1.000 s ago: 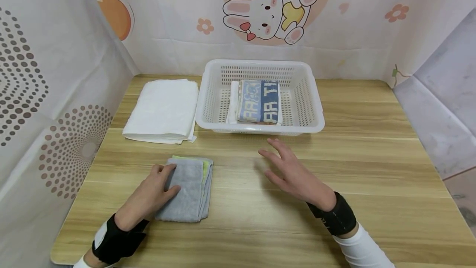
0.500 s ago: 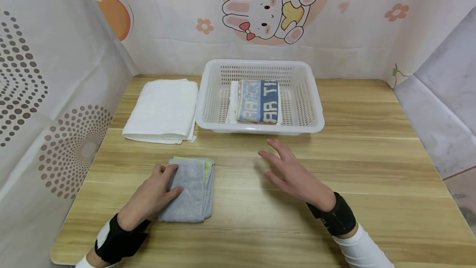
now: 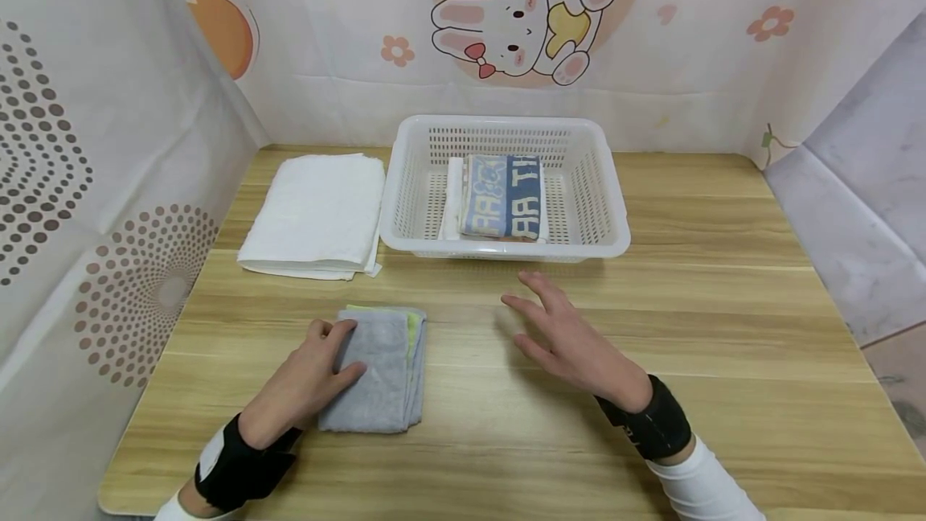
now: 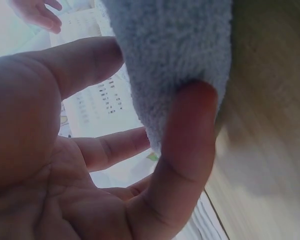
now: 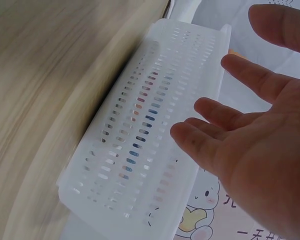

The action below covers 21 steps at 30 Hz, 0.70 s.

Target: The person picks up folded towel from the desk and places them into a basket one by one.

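Observation:
My left hand [image 3: 307, 372] holds the left edge of a folded grey towel [image 3: 376, 384] with a yellow-green layer showing near its top right. In the left wrist view, the thumb and another finger lie at one face of the grey towel [image 4: 175, 45], and a bent finger presses its edge beside the table. My right hand [image 3: 571, 336] holds nothing, its fingers spread over the table in front of the white basket [image 3: 506, 249]. In the right wrist view, that hand [image 5: 270, 145] has its fingers apart in front of the slotted basket wall [image 5: 140, 115].
A folded white towel [image 3: 318, 207] lies at the back left, beside the basket. Inside the basket, a folded blue patterned towel [image 3: 502, 195] lies on white cloth. A printed curtain [image 3: 325, 38] hangs behind the wooden table [image 3: 723, 304].
The grey towel has slid slightly to the right along the table together with my left hand. My right hand has stayed almost in place.

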Each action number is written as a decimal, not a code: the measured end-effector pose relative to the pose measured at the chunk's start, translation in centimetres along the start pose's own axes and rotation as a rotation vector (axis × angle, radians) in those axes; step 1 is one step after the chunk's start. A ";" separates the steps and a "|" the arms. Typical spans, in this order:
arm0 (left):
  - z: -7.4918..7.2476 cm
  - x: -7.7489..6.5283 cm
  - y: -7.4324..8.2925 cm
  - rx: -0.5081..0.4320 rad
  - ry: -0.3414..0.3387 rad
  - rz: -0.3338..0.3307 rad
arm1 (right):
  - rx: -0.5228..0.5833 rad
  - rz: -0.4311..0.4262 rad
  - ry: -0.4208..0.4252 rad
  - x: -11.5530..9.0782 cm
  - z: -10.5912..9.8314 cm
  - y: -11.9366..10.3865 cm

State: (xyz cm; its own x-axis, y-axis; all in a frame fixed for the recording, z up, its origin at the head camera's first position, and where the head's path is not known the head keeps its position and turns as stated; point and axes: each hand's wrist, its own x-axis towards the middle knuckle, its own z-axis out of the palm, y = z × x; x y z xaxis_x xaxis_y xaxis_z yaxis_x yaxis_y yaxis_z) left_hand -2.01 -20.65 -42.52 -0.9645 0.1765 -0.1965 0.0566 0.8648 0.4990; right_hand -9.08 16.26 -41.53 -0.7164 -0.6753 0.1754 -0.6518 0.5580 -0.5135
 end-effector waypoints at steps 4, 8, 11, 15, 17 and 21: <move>0.1 0.1 0.2 -0.004 0.000 0.002 | -0.002 -0.002 -0.002 -0.1 0.1 0.0; 0.3 0.2 0.4 -0.012 -0.001 0.008 | -0.006 -0.009 0.004 -0.1 0.2 0.0; 0.4 0.3 0.5 -0.019 0.002 0.014 | -0.010 -0.014 0.008 -0.2 0.2 0.1; 0.6 0.4 0.7 -0.019 0.015 0.021 | -0.011 -0.018 0.012 -0.2 0.2 0.1; 0.7 0.5 0.8 -0.014 0.026 0.029 | -0.010 -0.019 0.014 -0.3 0.2 0.2; 1.0 0.5 0.9 -0.008 0.051 0.046 | -0.005 -0.024 0.018 -0.3 0.3 0.2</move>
State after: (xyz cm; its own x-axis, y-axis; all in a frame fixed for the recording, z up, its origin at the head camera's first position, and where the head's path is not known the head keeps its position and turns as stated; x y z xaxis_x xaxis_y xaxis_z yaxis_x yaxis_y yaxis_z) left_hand -2.17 -19.36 -43.02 -0.9727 0.1920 -0.1301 0.0996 0.8525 0.5131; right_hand -8.95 16.48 -41.91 -0.7046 -0.6799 0.2029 -0.6703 0.5441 -0.5047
